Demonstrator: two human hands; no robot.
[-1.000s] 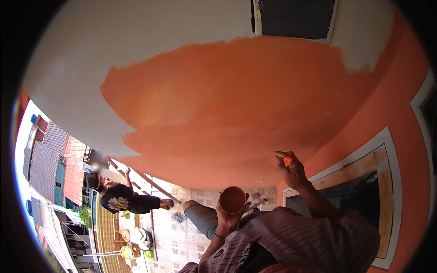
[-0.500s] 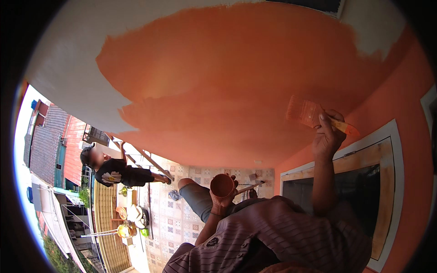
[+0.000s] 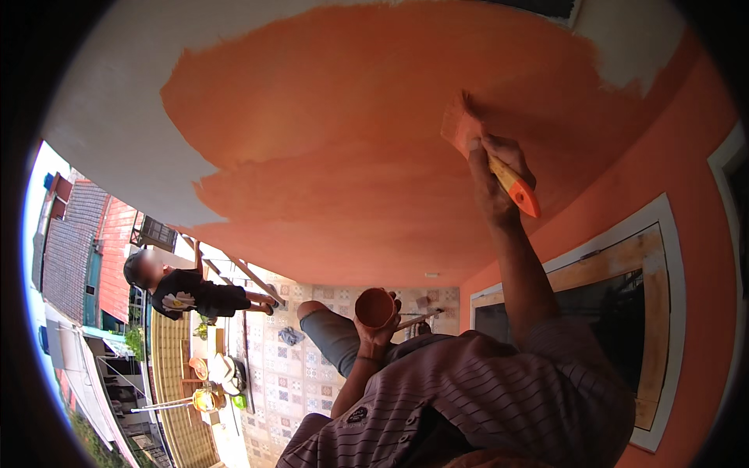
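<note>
My right hand (image 3: 499, 168) grips a wide paintbrush (image 3: 462, 125) by its yellow and orange handle. The orange-coated bristles are at the wall (image 3: 335, 117), over its painted area; whether they press on it I cannot quite tell. Fresh orange paint with a ragged edge covers much of that wall, and a pale grey surface surrounds it above and to the left. Lower down, close to my body, my left hand (image 3: 378, 335) is wrapped round a small round paint pot (image 3: 375, 309), its inside coloured orange-brown.
A wood-framed window (image 3: 651, 312) with white trim is on the right. To the left a person in black (image 3: 203, 296) stands by a wooden ladder (image 3: 253, 277). Below lie patterned floor tiles (image 3: 281, 382), a crumpled cloth (image 3: 291, 336) and a yellow bucket (image 3: 204, 400).
My right hand has carried the paintbrush up and to the left along the wall, and its handle now slants more downward. My left hand still holds the pot in nearly the same place.
</note>
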